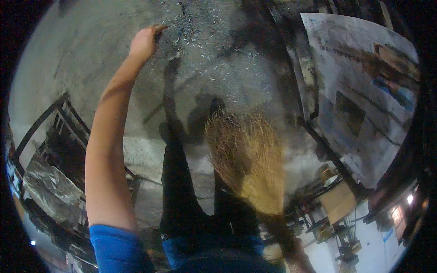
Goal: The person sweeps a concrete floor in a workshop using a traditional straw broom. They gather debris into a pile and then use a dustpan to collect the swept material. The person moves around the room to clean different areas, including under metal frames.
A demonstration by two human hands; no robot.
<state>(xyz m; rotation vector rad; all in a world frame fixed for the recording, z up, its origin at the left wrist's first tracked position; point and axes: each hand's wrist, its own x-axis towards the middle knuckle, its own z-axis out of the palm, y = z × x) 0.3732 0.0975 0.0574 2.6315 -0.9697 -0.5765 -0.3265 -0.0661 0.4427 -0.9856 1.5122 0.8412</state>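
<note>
A straw broom (252, 159) fans out in front of my right leg, its bristles pointing up the view and its narrow bound end toward the lower edge. My right hand (287, 243), dim and blurred at the lower right, is closed round that narrow end. My left arm, in a blue sleeve, reaches far forward. At its end my left hand (146, 41) appears closed, fingers bent to the right; whether anything is in it is hidden. Just beside that hand, small shiny scraps (186, 34) lie scattered on the grey floor (91, 50).
On the left stands a dark metal frame (63, 107) with crumpled clear plastic sheeting (52, 182) by it. A large pale stained panel (364, 91) rises at the right behind a dark bar. Lower right, a cardboard-coloured box (337, 201) sits among equipment. My dark-trousered legs (180, 191) are below.
</note>
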